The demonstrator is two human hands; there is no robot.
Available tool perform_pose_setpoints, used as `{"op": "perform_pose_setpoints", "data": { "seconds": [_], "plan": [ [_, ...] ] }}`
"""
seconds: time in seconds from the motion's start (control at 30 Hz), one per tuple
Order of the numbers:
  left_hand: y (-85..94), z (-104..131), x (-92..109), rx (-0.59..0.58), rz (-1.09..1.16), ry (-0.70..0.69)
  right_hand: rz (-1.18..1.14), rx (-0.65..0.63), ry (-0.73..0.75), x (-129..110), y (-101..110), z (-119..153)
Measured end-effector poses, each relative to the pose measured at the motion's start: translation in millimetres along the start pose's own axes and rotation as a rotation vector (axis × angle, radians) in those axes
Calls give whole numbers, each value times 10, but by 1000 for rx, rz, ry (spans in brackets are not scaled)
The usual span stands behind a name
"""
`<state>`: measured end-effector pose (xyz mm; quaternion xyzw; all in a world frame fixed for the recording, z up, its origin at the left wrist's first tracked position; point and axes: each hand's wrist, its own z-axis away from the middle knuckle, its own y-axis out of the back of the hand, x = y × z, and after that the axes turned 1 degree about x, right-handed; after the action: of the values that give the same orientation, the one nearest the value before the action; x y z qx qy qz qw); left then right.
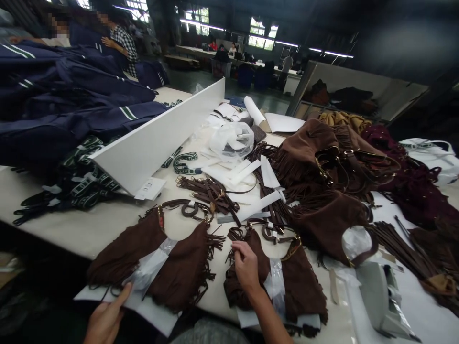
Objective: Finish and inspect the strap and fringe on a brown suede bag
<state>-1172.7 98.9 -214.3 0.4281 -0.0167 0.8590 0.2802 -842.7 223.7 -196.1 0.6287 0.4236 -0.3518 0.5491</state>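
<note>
Two dark brown fringed handbags lie side by side at the table's front edge, each with a clear plastic wrap around its middle and a white sheet under it. My left hand (107, 313) is at the lower edge of the left handbag (175, 274), thumb on top and the other fingers partly hidden. Over the left side of the right handbag (301, 286) is my right hand (246, 267), its fingers curled down at the fringe; the fingertips are hard to see. Both handbags have a coiled brown strap near the top.
A white upright board (161, 138) divides the table. Navy bags (71, 95) and green lettered straps (86, 184) lie left of it. Brown straps (211, 191), a plastic bag (233, 138) and a brown bag pile (315, 148) lie beyond. A grey tape dispenser (376, 296) stands right. People work behind.
</note>
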Motion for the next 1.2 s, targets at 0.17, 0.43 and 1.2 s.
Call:
{"op": "perform_pose_setpoints", "data": {
  "seconds": [0.17,0.43,1.2],
  "plan": [
    [64,-109,43,14,114,216,119,-236,62,-126,-558,-219],
    [406,-654,53,-100,-27,227,508,-363,-5,-226,-1280,-829],
    [616,-1057,476,-113,-353,-47,400,-370,-323,-344,-1811,-1395]
  ]
}}
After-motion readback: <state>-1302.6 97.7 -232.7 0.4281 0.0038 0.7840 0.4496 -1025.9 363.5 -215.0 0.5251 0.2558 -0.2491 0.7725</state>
